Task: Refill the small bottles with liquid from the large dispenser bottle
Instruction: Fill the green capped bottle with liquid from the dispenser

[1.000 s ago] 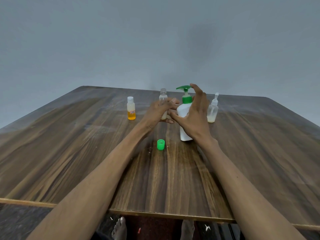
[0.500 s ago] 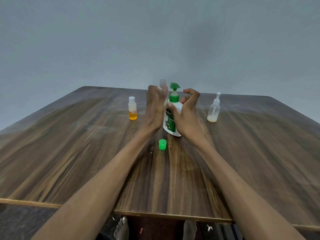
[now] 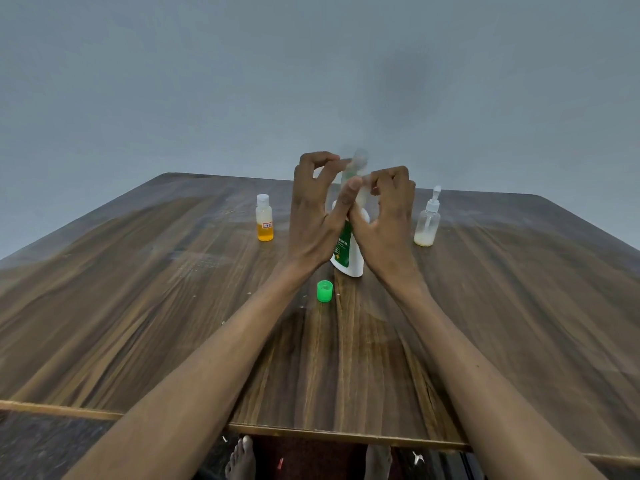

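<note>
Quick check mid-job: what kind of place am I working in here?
Probably a plain room at home, not a lab: a bare wooden table against a blank grey wall, bare feet showing under its edge, and only household bottles such as the large dispenser bottle.

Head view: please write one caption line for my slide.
Both hands, left hand and right hand, work at the blurred top of the large dispenser bottle; a green cap lies on the table.
</note>
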